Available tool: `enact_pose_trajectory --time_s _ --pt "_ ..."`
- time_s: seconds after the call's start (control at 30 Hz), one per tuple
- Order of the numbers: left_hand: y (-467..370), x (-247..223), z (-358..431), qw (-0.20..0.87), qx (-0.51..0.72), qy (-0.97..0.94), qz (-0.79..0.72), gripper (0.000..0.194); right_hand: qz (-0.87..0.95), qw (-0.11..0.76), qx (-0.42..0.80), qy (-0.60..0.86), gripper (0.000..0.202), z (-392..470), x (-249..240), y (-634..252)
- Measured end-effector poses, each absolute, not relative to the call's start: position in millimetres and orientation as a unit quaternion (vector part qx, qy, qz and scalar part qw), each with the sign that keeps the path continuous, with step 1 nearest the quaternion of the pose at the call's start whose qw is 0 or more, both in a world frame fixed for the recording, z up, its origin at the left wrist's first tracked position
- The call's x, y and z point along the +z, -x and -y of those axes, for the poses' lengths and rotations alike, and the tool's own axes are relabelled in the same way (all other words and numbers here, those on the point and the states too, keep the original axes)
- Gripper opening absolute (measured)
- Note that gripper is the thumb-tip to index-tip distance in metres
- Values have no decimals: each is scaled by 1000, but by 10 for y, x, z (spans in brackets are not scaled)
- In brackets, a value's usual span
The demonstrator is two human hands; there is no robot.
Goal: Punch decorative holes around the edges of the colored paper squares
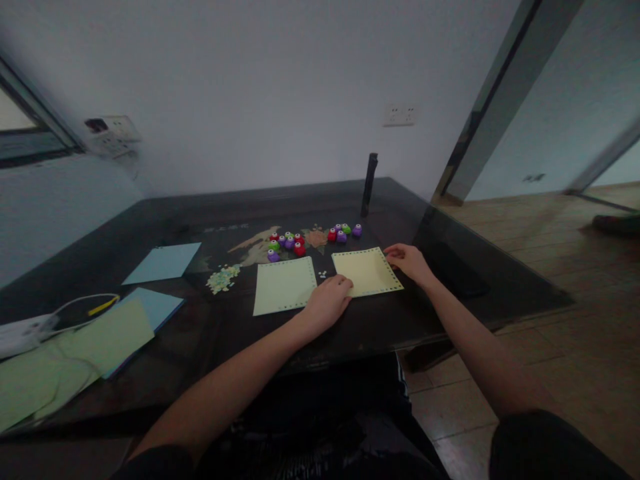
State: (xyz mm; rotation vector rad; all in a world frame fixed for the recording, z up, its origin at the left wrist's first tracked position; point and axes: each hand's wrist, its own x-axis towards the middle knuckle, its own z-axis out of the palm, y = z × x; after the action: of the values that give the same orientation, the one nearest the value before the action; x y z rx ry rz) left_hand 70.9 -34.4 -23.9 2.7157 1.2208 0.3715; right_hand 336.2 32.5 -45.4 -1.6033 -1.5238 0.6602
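Note:
A pale yellow sheet of paper (367, 272) with small punched marks along its borders lies on the dark table before me. At its left edge, my left hand (330, 297) has its fingers closed together on the lower corner. My right hand (407, 261) pinches the right edge near the top corner. Just left of these is a pale green sheet (285, 285), punched along its top and right sides; my left hand covers its lower right corner. A few white paper bits (323, 274) lie between the two sheets. Behind them stand several small red, green and purple craft punches (290, 243).
A heap of paper cut-outs (223, 279) lies left of the green sheet. Farther left are a blue sheet (163, 263), stacked green paper (110, 337) and a white power strip (23, 337) with a cable. A black upright post (369, 185) stands at the back.

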Motion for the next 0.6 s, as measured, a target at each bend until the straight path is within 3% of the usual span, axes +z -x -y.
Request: enact_pose_trajectory --time_s 0.33,0.6 --pt "-661 -29 344 62 124 -894 -425 29 629 379 218 643 21 -360 -508 -3414" --pt "-237 222 77 70 202 -869 -446 23 635 371 188 651 19 -407 -549 -3451"
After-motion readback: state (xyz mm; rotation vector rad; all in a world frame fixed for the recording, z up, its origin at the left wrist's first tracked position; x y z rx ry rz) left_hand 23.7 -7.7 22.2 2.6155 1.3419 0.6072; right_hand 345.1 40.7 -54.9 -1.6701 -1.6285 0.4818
